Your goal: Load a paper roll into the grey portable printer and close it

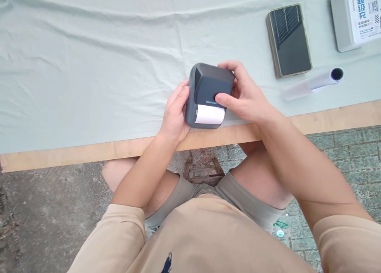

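Note:
A small dark grey label printer (210, 91) stands near the front edge of the table, with a strip of white paper (209, 115) showing at its near side. My left hand (175, 115) grips the printer's left side, fingers curled along it. My right hand (241, 92) wraps over the printer's right side and top, with the thumb pressed on its front face just above the paper.
A pale cloth (89, 66) covers the wooden table (74, 151). A dark phone (288, 40) lies at the back right, a white paper roll (315, 82) in front of it, and a white box with printed labels (355, 16) in the far right corner.

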Available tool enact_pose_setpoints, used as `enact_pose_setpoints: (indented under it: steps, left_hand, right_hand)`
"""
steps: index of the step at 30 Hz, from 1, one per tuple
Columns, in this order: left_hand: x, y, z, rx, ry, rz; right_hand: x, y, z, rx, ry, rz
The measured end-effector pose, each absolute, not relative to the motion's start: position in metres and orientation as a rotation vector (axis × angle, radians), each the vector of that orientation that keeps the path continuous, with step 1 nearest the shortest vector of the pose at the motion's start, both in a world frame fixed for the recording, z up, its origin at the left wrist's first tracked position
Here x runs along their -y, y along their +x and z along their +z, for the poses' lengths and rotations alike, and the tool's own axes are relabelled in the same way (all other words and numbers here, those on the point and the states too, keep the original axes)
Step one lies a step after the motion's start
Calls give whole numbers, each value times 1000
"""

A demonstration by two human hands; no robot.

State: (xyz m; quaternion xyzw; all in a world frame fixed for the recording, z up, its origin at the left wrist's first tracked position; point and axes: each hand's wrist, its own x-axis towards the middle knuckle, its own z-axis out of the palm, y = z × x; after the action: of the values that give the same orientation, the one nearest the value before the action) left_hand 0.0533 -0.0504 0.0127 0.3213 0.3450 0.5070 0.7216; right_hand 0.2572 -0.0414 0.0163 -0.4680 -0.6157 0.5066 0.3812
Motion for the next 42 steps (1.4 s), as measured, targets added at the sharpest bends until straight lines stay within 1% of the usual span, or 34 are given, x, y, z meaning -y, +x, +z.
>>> enact_pose_setpoints:
  steps: [2,6,8,10,13,14,16,21,27,31,34,40,42]
  left_hand:
    - [50,51,11,-732,694,1127]
    - [49,50,9,-702,665,1133]
    - [48,51,9,-700,655,1137]
    - [47,52,8,-713,650,1150]
    - [46,54,6,-753,651,1172]
    - [46,55,6,-762,653,1173]
    - [46,55,5,-771,657,1160]
    - [47,55,5,-721,665,1156]
    - [49,54,7,-727,734,1115]
    - [50,55,2,-716,808,1151]
    - [51,55,0,-725,858,1156]
    - [51,55,2,-766,798,1161]
    - [51,55,5,-786,764,1171]
  right_hand:
    - [43,260,18,1635,-1170,1275]
    - [46,268,25,1739,-1140,1373]
    - [46,272,29,1790,-1173,1337]
    - [46,274,32,1812,-1239,1117]
    - [44,272,34,1641,-1252,630]
    - [44,270,35,1553,-1234,519]
    - [44,263,36,1444,-1220,429]
    - [46,251,44,1625,-1332,514]
    - [52,253,60,2141,-1511,400]
    - [58,249,78,2359,-1681,224]
    - [57,240,91,2467,-1778,159]
    - [43,218,115,2626,-2002,256]
    - [42,220,121,2604,-1983,340]
